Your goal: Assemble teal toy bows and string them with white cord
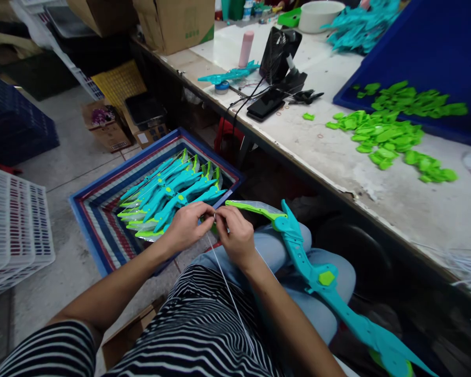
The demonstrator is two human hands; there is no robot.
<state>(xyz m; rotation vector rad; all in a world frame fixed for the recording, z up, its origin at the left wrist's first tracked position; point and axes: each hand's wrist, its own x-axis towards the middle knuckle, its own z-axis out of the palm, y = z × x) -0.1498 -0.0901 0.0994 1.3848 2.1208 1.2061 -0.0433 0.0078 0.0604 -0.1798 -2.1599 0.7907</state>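
Observation:
A teal and green plastic toy bow (310, 267) lies across my lap, its green tip beside my right hand. My left hand (188, 226) and my right hand (234, 233) meet in front of me with fingertips pinched together. A thin white string (230, 293) runs down from between them over my striped shirt, so both seem closed on the string; its end is hidden by the fingers. Beyond my left hand, several similar toy bows (176, 191) with strings lie in a striped-lined crate (96, 225).
On the worktable (380, 209) at right are loose green plastic pieces (388, 133), a blue bin (424, 63), a phone (265, 103), a small black fan (278, 52) and a pink bottle (246, 48). White plastic baskets (15, 225) stand at left. Cardboard boxes (176, 23) sit at the back.

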